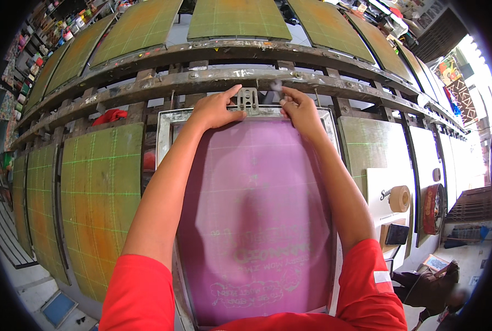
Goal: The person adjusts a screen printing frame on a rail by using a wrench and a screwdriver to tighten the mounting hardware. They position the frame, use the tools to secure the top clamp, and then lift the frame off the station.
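A screen printing frame (334, 138) with purple mesh (257, 182) lies in front of me, mirrored light lettering near its lower end. At the middle of its far edge sits a slotted metal bracket (248, 101). My left hand (217, 109) rests at the bracket's left side, thumb and index finger stretched apart and touching it. Just right of the bracket, my right hand (301, 113) is closed on a small grey wrench (277, 87), its head smeared by motion. The fingertips of my right hand are partly hidden.
Greenish printing boards with bright grid lines, such as this board (102, 198), stand on both sides. Dark metal rails (218, 75) run across behind the frame. At right are a brown tape roll (399, 198), a red round tin (433, 208) and a phone (396, 234). Another person (433, 287) is at lower right.
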The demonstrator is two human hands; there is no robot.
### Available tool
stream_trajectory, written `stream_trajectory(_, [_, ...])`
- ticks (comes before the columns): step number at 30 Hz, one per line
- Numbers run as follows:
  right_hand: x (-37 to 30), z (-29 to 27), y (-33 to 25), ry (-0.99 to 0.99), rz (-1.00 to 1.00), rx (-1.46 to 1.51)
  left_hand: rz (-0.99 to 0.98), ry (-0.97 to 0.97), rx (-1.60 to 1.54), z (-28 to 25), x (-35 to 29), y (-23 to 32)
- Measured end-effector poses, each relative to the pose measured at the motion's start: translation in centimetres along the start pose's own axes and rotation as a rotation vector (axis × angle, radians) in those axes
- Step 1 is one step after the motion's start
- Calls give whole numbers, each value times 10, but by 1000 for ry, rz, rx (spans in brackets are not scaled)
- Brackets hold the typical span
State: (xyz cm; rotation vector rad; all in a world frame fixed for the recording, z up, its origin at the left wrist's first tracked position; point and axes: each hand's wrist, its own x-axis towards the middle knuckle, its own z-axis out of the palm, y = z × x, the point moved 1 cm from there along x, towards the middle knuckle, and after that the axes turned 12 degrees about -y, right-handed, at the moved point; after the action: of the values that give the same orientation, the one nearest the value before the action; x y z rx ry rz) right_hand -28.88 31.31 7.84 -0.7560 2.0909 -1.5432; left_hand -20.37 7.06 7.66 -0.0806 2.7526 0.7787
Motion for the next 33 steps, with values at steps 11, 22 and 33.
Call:
stream_trajectory(11, [2, 9, 11, 266, 113, 1010, 24, -6, -49, 1, 0, -3])
stream_trajectory(22, [39, 23, -9, 220, 65, 803, 3, 0, 13, 0, 0, -1])
stream_trajectory(33, [42, 28, 7, 233, 192, 824, 16, 33, 1, 3, 0, -4])
